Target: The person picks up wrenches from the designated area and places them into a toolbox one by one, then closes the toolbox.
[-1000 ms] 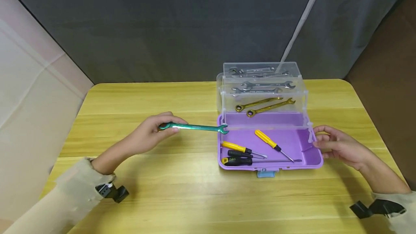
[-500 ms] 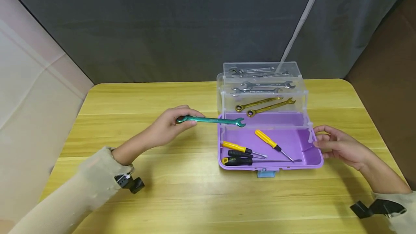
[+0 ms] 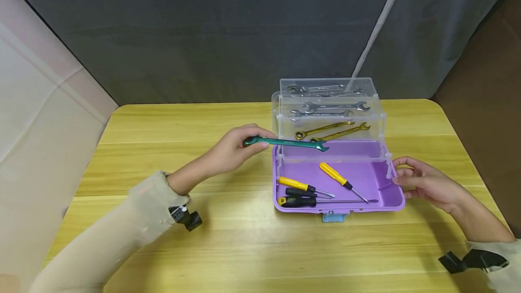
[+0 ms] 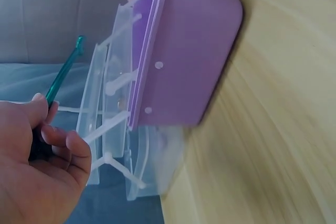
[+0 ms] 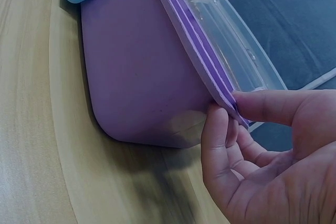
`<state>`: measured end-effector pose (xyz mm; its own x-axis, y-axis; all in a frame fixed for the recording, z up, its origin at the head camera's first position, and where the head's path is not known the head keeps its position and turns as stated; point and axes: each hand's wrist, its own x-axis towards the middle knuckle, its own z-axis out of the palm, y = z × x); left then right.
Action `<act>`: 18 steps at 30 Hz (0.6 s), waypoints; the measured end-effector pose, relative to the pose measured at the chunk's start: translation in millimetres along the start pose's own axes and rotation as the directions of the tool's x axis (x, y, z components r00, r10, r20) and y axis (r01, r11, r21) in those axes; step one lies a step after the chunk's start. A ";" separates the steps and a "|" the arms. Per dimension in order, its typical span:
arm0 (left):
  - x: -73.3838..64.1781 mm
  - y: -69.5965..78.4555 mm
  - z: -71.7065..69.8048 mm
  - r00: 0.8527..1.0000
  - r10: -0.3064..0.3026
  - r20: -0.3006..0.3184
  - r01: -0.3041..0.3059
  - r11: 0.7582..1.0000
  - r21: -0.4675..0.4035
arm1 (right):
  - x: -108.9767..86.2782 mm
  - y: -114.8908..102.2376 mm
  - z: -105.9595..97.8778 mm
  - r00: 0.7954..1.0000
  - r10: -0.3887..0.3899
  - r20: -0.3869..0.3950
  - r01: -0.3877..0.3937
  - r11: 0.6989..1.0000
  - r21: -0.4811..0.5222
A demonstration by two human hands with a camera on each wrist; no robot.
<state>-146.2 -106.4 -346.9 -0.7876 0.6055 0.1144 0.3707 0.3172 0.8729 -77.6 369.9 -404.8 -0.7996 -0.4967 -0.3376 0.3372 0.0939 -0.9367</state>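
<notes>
A green wrench (image 3: 291, 142) is pinched near one end by my left hand (image 3: 234, 148), its open jaw pointing right over the back of the purple toolbox (image 3: 339, 209). In the left wrist view the wrench (image 4: 64, 72) sticks up past the thumb, beside the clear trays (image 4: 113, 82). My right hand (image 3: 427, 184) pinches the toolbox's right rim; the right wrist view shows thumb and fingers (image 5: 215, 140) on either side of that rim. Two gold wrenches (image 3: 342, 133) lie in the lowest clear tray, just behind the green one, which partly overlaps one of them in the head view.
Silver wrenches (image 3: 335, 106) lie in the upper trays. In the purple bottom are yellow-handled screwdrivers (image 3: 333, 174) and black-handled screwdrivers (image 3: 299, 201). A blue latch (image 3: 333, 217) sits at the box's front. The wooden table (image 3: 228, 248) meets a dark curtain (image 3: 203, 35) behind.
My left hand has moved right and away from me with the green wrench, bringing it from the box's left edge to over its back part. My right hand stays on the rim.
</notes>
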 end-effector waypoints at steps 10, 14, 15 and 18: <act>23.9 3.5 16.0 0.999 -0.009 0.041 0.008 0.999 0.034 | -1.0 1.0 -0.8 1.000 -0.004 0.004 0.004 1.000 0.013; 32.6 6.2 23.7 0.999 -0.010 0.045 0.008 0.998 0.055 | -0.5 0.7 -0.7 1.000 0.002 -0.004 -0.001 1.000 0.004; 34.6 6.6 25.5 0.999 -0.008 0.045 0.005 0.998 0.063 | -0.3 0.6 -0.6 1.000 0.002 -0.004 -0.002 1.000 0.002; 40.2 8.0 30.8 0.999 -0.004 0.041 0.001 0.996 0.087 | -0.1 0.2 -0.4 1.000 0.005 -0.006 -0.005 1.000 -0.002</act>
<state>-159.7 -57.0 -349.8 -0.7682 0.6337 0.0910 0.4115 0.3800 0.8284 -77.7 370.3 -404.9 -0.8009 -0.4908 -0.3430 0.3402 0.0984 -0.9352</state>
